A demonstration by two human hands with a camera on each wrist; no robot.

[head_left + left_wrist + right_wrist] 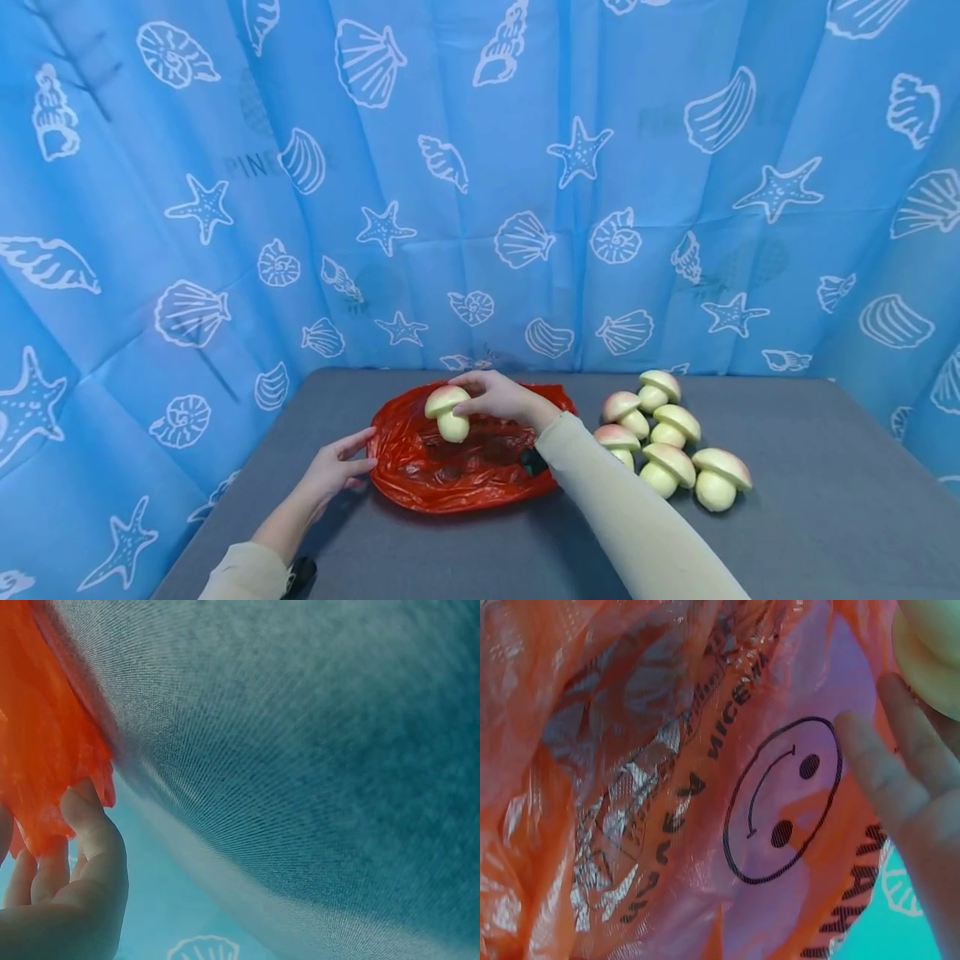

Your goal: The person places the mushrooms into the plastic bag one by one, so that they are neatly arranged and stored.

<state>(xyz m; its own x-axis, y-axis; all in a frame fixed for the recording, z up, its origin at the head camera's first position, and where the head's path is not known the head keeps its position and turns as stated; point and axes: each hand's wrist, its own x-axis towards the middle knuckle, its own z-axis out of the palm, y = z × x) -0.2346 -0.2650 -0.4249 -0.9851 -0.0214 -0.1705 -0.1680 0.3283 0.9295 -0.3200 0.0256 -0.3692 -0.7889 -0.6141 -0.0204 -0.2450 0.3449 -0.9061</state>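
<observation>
Right sleeve (637, 512), held mushroom (450, 417) — over red bag (457, 497)

The mushroom (447, 417) has a round cap, pink on top, and a fat, pale yellow stem. It is almost upright in the right hand (497, 396), over the red bag (450, 479). The bag is thin, shiny and crinkly, with a black smiley face. It lies on the gray counter (825, 517). Its mouth seems open.

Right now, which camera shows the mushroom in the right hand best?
The head view: the mushroom shows nearly whole, cap and stem, in the right hand. The right wrist view catches only part; the left wrist view, none.
</observation>
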